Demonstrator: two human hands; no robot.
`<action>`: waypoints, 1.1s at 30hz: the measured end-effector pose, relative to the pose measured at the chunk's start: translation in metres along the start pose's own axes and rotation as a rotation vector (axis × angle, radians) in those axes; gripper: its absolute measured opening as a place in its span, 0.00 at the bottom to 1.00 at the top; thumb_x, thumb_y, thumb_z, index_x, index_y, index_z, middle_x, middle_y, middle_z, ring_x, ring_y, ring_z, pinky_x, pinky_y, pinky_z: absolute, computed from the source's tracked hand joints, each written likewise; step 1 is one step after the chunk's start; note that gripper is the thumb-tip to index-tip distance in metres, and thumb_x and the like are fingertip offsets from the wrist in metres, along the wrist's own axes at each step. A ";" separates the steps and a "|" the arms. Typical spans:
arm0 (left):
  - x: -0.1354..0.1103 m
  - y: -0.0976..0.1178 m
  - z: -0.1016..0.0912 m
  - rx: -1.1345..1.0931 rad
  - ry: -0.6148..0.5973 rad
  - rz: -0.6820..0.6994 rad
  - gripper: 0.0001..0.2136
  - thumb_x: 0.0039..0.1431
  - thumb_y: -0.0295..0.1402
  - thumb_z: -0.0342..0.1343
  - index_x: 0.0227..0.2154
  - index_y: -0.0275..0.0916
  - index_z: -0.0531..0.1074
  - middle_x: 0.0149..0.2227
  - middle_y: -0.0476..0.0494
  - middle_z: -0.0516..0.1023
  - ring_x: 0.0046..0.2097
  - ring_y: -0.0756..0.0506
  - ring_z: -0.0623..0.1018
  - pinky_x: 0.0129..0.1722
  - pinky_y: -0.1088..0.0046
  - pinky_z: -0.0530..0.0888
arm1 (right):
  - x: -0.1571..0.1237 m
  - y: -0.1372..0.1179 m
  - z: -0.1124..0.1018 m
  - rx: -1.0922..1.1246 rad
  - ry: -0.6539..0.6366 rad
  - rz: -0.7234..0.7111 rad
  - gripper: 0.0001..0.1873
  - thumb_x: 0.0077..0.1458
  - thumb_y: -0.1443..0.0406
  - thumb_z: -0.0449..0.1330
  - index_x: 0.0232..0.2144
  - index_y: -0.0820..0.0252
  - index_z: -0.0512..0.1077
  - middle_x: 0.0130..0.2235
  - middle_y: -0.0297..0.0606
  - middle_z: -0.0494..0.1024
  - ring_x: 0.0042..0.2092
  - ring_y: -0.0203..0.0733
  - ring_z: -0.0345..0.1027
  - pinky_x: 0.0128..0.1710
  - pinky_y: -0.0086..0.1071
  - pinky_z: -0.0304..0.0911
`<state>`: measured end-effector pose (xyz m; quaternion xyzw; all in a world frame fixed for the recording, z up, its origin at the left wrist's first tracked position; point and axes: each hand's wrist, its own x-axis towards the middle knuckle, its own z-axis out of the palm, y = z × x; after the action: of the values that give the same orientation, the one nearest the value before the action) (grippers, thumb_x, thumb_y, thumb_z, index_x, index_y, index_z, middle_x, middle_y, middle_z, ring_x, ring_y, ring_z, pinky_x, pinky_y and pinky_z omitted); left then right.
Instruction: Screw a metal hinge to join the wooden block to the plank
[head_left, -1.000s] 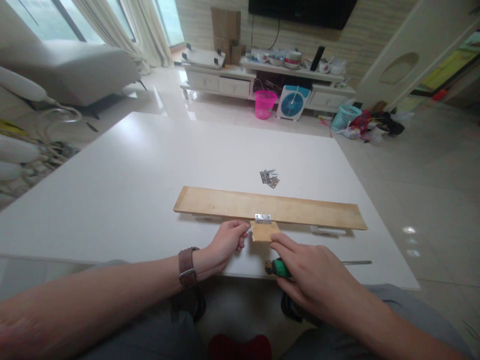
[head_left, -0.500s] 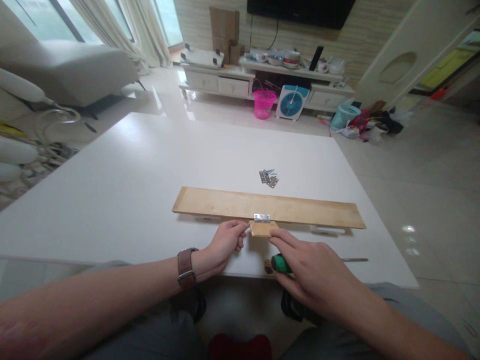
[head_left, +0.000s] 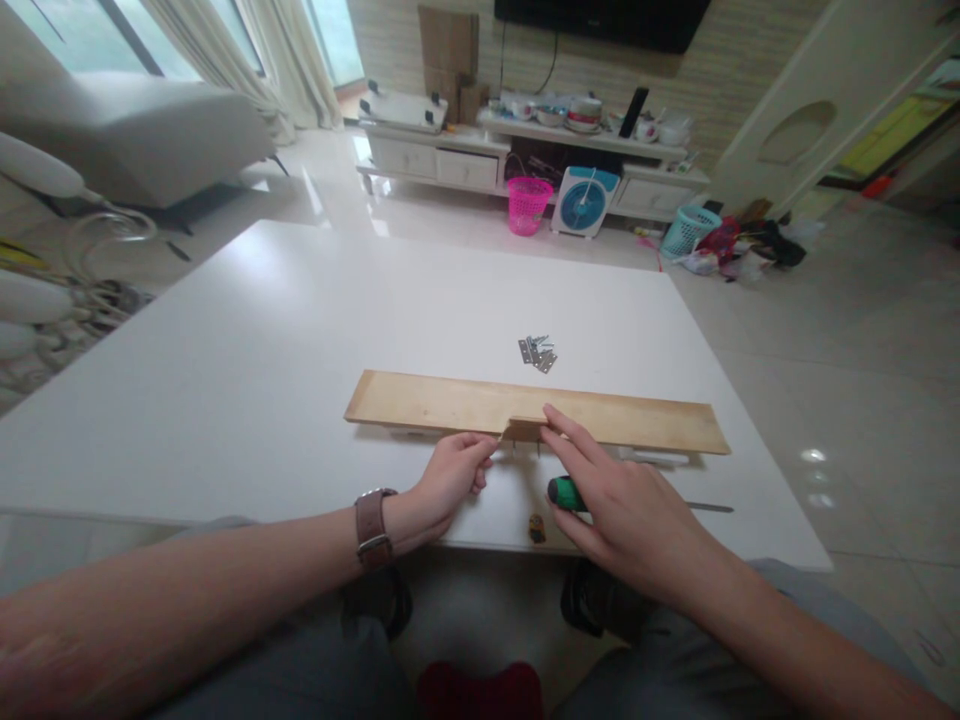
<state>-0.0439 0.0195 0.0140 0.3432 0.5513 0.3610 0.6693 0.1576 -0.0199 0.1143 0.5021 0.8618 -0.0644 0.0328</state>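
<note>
A long wooden plank (head_left: 450, 402) lies across the white table (head_left: 300, 330). A small wooden block (head_left: 523, 428), hinged to the plank's near edge, is folded up onto it. My left hand (head_left: 448, 482) pinches the block's left edge with curled fingers. My right hand (head_left: 628, 512) rests its outstretched fingertips on the block's right side. A green-handled screwdriver (head_left: 564, 493) lies on the table under my right palm, its shaft (head_left: 709, 507) sticking out to the right. A watch (head_left: 370, 527) is on my left wrist.
Spare hinges and screws (head_left: 538, 353) lie on the table behind the plank. Past the far edge stand a pink basket (head_left: 529, 205), a blue fan (head_left: 581, 202) and a low TV cabinet (head_left: 465, 165). A sofa (head_left: 142, 140) is at the left.
The small block has swung up on its hinge from lying flat toward me to folded over the plank. Both hands followed it forward; the hinge leaf is now hidden.
</note>
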 end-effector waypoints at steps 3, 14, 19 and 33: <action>-0.001 0.002 0.001 0.011 0.007 0.016 0.17 0.48 0.45 0.66 0.28 0.35 0.74 0.20 0.53 0.67 0.21 0.53 0.63 0.22 0.75 0.58 | 0.002 0.001 0.001 -0.023 0.010 0.000 0.37 0.60 0.63 0.55 0.70 0.67 0.59 0.75 0.56 0.51 0.40 0.54 0.82 0.32 0.46 0.77; -0.002 0.005 0.000 0.036 0.002 0.028 0.14 0.51 0.42 0.63 0.26 0.36 0.72 0.19 0.52 0.67 0.21 0.53 0.65 0.22 0.75 0.60 | 0.008 0.007 0.003 -0.075 -0.002 0.026 0.36 0.63 0.62 0.53 0.72 0.64 0.56 0.77 0.51 0.43 0.37 0.49 0.82 0.33 0.43 0.75; -0.003 0.006 0.001 0.023 0.003 0.032 0.14 0.51 0.42 0.63 0.25 0.35 0.72 0.19 0.52 0.67 0.20 0.53 0.64 0.22 0.75 0.58 | 0.011 0.008 0.006 -0.073 0.027 0.028 0.36 0.64 0.61 0.52 0.72 0.63 0.56 0.77 0.51 0.43 0.34 0.46 0.80 0.30 0.43 0.74; -0.001 0.005 0.002 0.003 0.009 0.014 0.12 0.51 0.40 0.63 0.25 0.35 0.73 0.21 0.52 0.67 0.21 0.53 0.64 0.21 0.76 0.58 | 0.014 0.012 0.012 0.034 0.004 0.084 0.37 0.65 0.61 0.51 0.72 0.64 0.51 0.76 0.50 0.51 0.49 0.56 0.80 0.43 0.49 0.78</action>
<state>-0.0430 0.0209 0.0189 0.3463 0.5524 0.3666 0.6637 0.1610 -0.0036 0.0999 0.5382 0.8389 -0.0768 0.0252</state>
